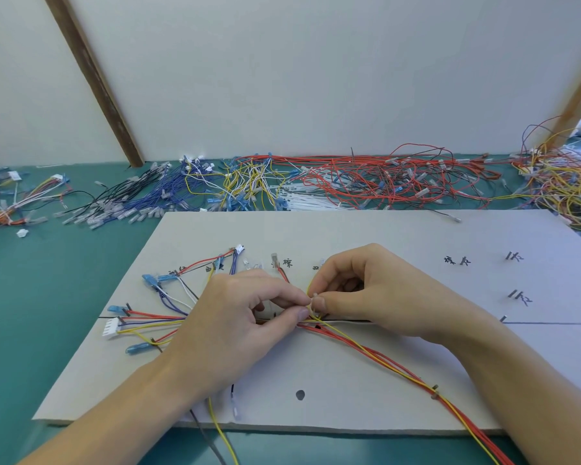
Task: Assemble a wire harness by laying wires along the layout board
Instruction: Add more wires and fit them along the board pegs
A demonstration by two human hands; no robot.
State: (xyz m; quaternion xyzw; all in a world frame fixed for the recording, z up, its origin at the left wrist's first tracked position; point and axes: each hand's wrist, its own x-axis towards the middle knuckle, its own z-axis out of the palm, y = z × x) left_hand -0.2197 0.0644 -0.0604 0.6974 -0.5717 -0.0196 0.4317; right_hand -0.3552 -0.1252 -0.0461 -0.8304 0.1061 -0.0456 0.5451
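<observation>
both hands meet at the middle of the layout board point(366, 236): the left hand point(235, 323) and the right hand point(366, 290) each pinch, thumb against forefinger, a small whitish tie or clip point(313, 305), too small to tell which, where the wires cross the drawn line. from that point red and yellow wires point(383, 360) run off the board's near right edge; to the left, ends with blue terminals point(151, 280) and a white connector point(112, 328) fan out. loose wire stock point(366, 179) lies on the far side of the green counter point(47, 297). the step looks like binding the bundle; next it likely needs cinching tight.
</observation>
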